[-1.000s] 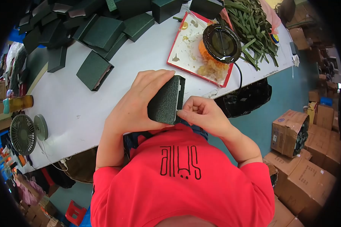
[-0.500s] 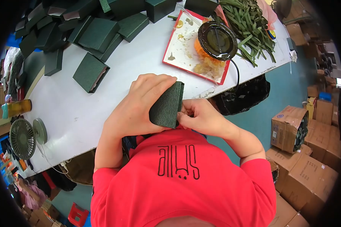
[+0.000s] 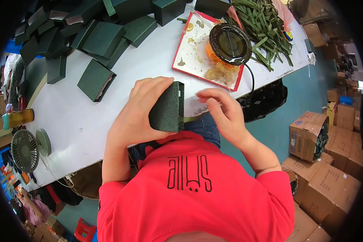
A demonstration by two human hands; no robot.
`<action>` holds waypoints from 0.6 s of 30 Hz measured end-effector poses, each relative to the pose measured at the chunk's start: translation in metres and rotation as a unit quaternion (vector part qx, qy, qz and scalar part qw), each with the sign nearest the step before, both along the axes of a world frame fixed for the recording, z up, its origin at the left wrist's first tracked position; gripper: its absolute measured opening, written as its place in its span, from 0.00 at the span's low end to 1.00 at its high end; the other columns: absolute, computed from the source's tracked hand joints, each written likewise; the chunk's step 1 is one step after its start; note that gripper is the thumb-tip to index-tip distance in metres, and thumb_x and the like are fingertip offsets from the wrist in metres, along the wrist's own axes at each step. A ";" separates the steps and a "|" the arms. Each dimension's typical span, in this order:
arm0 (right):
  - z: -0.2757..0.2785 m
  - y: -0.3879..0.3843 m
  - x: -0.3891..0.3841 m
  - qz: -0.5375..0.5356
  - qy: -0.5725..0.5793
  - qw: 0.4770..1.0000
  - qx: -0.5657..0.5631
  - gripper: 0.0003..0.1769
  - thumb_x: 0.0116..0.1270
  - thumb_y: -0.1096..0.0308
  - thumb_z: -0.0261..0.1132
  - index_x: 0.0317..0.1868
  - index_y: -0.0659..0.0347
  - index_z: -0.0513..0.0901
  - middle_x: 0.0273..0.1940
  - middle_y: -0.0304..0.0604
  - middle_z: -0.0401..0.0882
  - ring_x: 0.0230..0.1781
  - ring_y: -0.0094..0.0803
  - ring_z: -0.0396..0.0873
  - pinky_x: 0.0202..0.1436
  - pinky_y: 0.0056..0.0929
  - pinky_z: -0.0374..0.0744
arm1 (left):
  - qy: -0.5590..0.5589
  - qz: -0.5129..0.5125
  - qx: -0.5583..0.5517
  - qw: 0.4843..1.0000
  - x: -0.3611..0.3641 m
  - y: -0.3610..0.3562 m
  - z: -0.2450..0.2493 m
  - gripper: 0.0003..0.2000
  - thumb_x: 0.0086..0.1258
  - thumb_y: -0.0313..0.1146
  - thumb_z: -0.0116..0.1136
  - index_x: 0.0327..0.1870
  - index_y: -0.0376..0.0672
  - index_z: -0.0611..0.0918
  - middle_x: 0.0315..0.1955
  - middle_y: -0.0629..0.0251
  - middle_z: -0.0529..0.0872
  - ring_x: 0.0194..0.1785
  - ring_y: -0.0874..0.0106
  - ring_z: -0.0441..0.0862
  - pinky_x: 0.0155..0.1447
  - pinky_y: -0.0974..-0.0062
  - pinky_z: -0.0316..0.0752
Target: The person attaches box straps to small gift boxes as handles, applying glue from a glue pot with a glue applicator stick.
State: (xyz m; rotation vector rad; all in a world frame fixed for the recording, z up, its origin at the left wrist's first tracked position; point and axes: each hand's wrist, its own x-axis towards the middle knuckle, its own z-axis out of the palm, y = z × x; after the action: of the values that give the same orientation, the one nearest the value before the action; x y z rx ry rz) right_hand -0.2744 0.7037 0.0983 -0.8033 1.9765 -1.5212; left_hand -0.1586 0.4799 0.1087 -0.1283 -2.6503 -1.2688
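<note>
Left hand [image 3: 135, 119]: fingers grasping box [image 3: 165, 108].
Right hand [image 3: 226, 115]: fingers released, apart from box.
Risk: possible slip past counter [image 3: 80, 121] edge, from one-handed grip.

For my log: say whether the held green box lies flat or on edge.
On edge: the left hand grips the green box, its broad patterned face turned sideways.

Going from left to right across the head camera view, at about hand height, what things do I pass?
small fan → lone green box → left hand → held green box → right hand → cardboard carton
</note>
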 end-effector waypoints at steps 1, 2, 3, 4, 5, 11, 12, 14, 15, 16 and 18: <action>0.000 0.006 -0.001 -0.025 0.145 0.989 -0.019 0.13 0.75 0.67 0.59 0.36 0.67 0.83 0.33 0.44 0.84 0.27 0.25 0.80 0.35 0.25 0.78 | -0.002 0.006 -0.005 1.000 0.000 -0.001 0.001 0.47 0.38 0.32 0.79 0.68 0.39 0.71 0.63 0.54 0.74 0.64 0.52 0.70 0.68 0.59 0.66; 0.008 0.017 0.001 0.056 0.062 0.996 -0.014 0.14 0.75 0.67 0.58 0.33 0.67 0.83 0.30 0.43 0.85 0.25 0.27 0.80 0.33 0.25 0.78 | 0.006 0.016 -0.008 1.000 -0.001 -0.001 0.001 0.47 0.38 0.32 0.79 0.68 0.39 0.71 0.63 0.54 0.74 0.64 0.51 0.70 0.68 0.59 0.67; 0.008 0.017 0.007 0.117 -0.054 0.990 -0.060 0.20 0.78 0.65 0.54 0.28 0.65 0.84 0.25 0.40 0.83 0.19 0.21 0.74 0.24 0.20 0.72 | 0.014 0.025 -0.011 1.000 -0.001 0.001 0.000 0.47 0.38 0.32 0.79 0.68 0.39 0.71 0.63 0.54 0.74 0.64 0.51 0.70 0.68 0.59 0.67; 0.012 0.018 0.012 0.161 -0.157 0.974 0.021 0.20 0.78 0.64 0.54 0.33 0.66 0.85 0.25 0.40 0.84 0.19 0.21 0.73 0.25 0.20 0.72 | 0.021 0.034 -0.013 0.999 -0.001 0.002 0.000 0.47 0.38 0.32 0.79 0.68 0.39 0.71 0.63 0.53 0.74 0.64 0.51 0.70 0.68 0.59 0.67; 0.018 0.015 0.016 0.199 -0.256 0.940 0.101 0.19 0.78 0.63 0.54 0.37 0.67 0.86 0.26 0.40 0.85 0.19 0.21 0.72 0.26 0.20 0.71 | 0.023 0.031 -0.011 0.999 -0.002 0.004 0.000 0.47 0.38 0.32 0.79 0.68 0.39 0.71 0.63 0.53 0.74 0.65 0.51 0.70 0.68 0.59 0.67; -0.019 0.012 0.035 -0.040 -0.516 0.838 -0.171 0.22 0.78 0.63 0.59 0.65 0.69 0.74 0.53 0.46 0.84 0.26 0.20 0.76 0.31 0.17 0.74 | 0.017 0.020 0.001 1.000 -0.003 0.012 0.000 0.50 0.32 0.33 0.80 0.68 0.38 0.71 0.63 0.53 0.74 0.67 0.51 0.69 0.69 0.59 0.65; -0.021 0.016 0.031 -0.065 -0.516 0.831 -0.199 0.25 0.78 0.62 0.59 0.68 0.67 0.69 0.57 0.48 0.81 0.28 0.20 0.76 0.32 0.17 0.75 | 0.009 0.025 -0.003 1.000 -0.001 0.011 0.000 0.50 0.32 0.34 0.80 0.68 0.38 0.71 0.63 0.52 0.74 0.67 0.51 0.69 0.69 0.59 0.65; -0.024 0.022 0.024 -0.158 -0.493 0.827 -0.221 0.23 0.78 0.62 0.58 0.66 0.67 0.72 0.55 0.47 0.82 0.28 0.19 0.77 0.33 0.17 0.77 | -0.001 0.029 -0.012 1.000 0.001 0.008 0.001 0.51 0.32 0.35 0.80 0.68 0.37 0.71 0.63 0.52 0.74 0.66 0.50 0.69 0.69 0.59 0.65; -0.023 0.026 0.019 -0.204 -0.478 0.822 -0.232 0.22 0.78 0.62 0.58 0.65 0.67 0.73 0.54 0.47 0.83 0.29 0.18 0.77 0.33 0.17 0.77 | -0.002 0.036 -0.017 0.999 0.003 0.006 -0.001 0.51 0.32 0.35 0.80 0.68 0.37 0.71 0.63 0.52 0.74 0.66 0.51 0.69 0.69 0.59 0.65; -0.021 0.030 0.012 -0.221 -0.474 0.816 -0.248 0.20 0.78 0.61 0.58 0.63 0.65 0.74 0.51 0.45 0.84 0.31 0.17 0.79 0.35 0.16 0.80 | -0.003 0.043 -0.022 0.999 0.006 0.004 -0.004 0.51 0.32 0.35 0.80 0.68 0.37 0.71 0.63 0.51 0.74 0.66 0.51 0.69 0.69 0.60 0.65; -0.022 0.036 -0.002 -0.262 -0.453 0.806 -0.275 0.19 0.78 0.62 0.58 0.62 0.65 0.75 0.49 0.44 0.84 0.32 0.16 0.80 0.37 0.16 0.81 | -0.006 0.055 -0.029 0.998 0.011 -0.001 -0.008 0.51 0.33 0.36 0.80 0.68 0.37 0.71 0.63 0.52 0.74 0.67 0.51 0.69 0.70 0.60 0.65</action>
State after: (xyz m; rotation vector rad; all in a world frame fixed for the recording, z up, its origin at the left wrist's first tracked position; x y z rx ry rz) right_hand -0.2762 0.7401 0.0759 0.3581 1.0418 -2.2564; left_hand -0.1475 0.4790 0.1007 0.0157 -2.6656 -1.1623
